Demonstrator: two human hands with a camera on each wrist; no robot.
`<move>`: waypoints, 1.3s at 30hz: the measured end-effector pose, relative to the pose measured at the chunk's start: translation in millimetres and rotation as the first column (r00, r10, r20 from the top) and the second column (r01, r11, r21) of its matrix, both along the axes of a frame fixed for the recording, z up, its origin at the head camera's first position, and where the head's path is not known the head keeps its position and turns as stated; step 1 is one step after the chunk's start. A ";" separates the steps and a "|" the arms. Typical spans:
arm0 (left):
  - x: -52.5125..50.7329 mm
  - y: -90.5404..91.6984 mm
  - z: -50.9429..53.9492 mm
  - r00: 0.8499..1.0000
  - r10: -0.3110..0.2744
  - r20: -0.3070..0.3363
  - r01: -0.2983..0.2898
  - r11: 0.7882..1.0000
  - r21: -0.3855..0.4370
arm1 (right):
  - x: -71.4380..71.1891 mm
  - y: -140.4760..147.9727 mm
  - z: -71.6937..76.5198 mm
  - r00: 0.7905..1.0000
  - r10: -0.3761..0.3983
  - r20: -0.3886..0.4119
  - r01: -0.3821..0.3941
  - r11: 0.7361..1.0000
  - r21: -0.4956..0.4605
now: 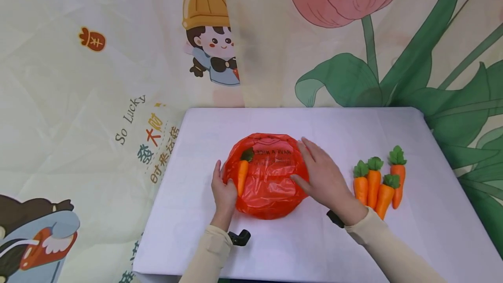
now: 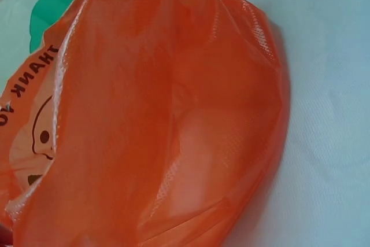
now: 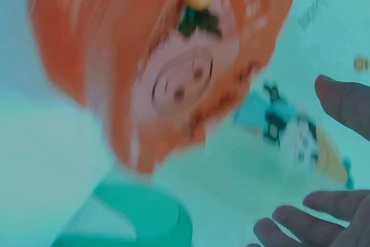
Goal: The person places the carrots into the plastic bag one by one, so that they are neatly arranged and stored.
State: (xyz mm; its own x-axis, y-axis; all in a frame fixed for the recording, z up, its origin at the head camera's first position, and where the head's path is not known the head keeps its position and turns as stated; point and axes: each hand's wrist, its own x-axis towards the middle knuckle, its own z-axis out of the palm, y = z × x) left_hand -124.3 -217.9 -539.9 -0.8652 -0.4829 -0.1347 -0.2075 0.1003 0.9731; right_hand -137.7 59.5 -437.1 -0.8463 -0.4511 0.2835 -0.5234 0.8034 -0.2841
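Left of centre in the head view, left hand (image 1: 225, 196) grasping the left rim of a red plastic bag (image 1: 273, 184), thumb on the inner side, fingers outside. At centre, bag resting mouth-up on a white table (image 1: 298, 252), with one carrot (image 1: 242, 176) inside at the left, leaves toward the top of the frame. Judged thin, light, soft and slippery; likely to slump without support, so best pinched at the rim. Right of centre, right hand (image 1: 325, 177) released, fingers spread beside the right rim; apart from the bag in the right wrist view. At right, four loose carrots (image 1: 373, 182), partly behind the right wrist; apparently light, firm and smooth, best taken around the thick part below the leaves.
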 end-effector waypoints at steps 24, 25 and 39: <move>3.9 -4.2 -1.6 1.000 -0.023 0.002 0.023 0.999 -0.041 | 15.3 110.6 -45.9 0.856 -0.492 0.162 0.505 0.862 -0.051; 4.3 -3.9 -1.4 1.000 -0.021 0.005 0.022 0.999 -0.042 | 15.5 111.8 -49.1 0.855 -0.492 0.161 0.505 0.862 -0.048; 1.6 0.3 -1.0 0.999 -0.040 -0.017 0.039 0.998 -0.041 | 17.8 125.5 -83.8 0.793 -0.528 0.303 0.539 0.841 0.053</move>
State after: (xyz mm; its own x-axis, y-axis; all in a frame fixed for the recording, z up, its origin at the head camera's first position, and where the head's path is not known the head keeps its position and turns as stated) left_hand -122.7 -217.6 -540.9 -0.8857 -0.4533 -0.1002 -0.1856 0.1481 0.9714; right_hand -120.0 185.1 -520.9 -0.9947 0.1019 -0.0109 0.0982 0.9172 -0.3861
